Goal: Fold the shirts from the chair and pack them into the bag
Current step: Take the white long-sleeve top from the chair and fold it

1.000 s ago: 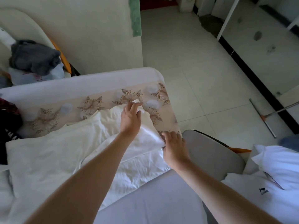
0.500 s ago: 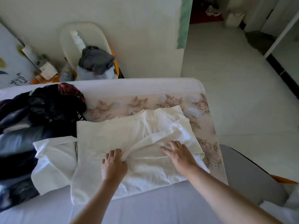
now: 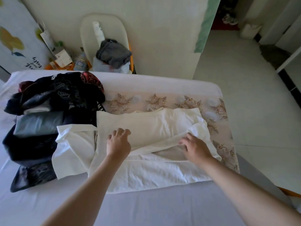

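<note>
Left hand (image 3: 118, 142) slid up shirt (image 3: 154, 124), right hand (image 3: 195, 147) seemingly pinching it

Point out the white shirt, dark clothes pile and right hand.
white shirt (image 3: 154, 123), head view, upper folded panel.
dark clothes pile (image 3: 65, 93), head view, black top garment.
right hand (image 3: 197, 148), head view, back of hand.

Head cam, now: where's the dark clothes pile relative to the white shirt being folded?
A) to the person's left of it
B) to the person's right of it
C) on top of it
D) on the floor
A: the dark clothes pile sits on the bed at the left side of the white shirt.
</note>
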### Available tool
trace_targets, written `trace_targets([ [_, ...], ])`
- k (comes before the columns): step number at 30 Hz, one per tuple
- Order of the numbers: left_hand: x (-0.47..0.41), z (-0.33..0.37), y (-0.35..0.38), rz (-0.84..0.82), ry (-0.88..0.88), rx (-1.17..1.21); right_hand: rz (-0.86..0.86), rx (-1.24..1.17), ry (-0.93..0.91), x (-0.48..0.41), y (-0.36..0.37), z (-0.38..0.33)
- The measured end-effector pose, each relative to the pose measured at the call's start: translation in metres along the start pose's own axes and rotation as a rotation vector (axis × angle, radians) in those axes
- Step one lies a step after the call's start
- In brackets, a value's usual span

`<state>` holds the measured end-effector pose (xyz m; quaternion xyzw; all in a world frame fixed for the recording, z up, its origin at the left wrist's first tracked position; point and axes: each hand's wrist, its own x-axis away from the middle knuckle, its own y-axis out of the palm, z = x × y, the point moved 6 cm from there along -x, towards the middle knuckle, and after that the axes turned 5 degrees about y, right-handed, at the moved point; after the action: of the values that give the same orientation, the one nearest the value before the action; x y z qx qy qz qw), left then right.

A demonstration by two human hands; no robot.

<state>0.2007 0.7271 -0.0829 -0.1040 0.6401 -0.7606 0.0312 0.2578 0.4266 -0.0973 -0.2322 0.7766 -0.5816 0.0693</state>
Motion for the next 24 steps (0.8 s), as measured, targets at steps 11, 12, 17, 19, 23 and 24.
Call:
trace_targets([
  [11, 0.024, 0.007, 0.016, 0.184, 0.248, 0.277, 0.008, 0.212, 0.202, -0.064, -0.019, 0.038],
  [12, 0.019, 0.008, 0.007, 0.195, 0.205, 0.271, 0.068, 0.144, 0.228, -0.067, -0.023, 0.043],
  [17, -0.029, 0.001, -0.016, 0.192, 0.005, 0.021, 0.340, -0.140, 0.250, -0.074, -0.042, 0.048],
  [19, -0.035, -0.002, -0.015, 0.223, 0.006, -0.040, 0.352, -0.159, 0.265, -0.068, -0.038, 0.044],
  [23, 0.000, 0.011, 0.018, 0.098, 0.234, -0.006, 0.111, 0.028, -0.070, -0.029, 0.003, 0.016],
  [24, 0.013, 0.008, 0.032, 0.035, 0.245, -0.001, 0.011, 0.083, -0.134, -0.016, 0.016, 0.011],
])
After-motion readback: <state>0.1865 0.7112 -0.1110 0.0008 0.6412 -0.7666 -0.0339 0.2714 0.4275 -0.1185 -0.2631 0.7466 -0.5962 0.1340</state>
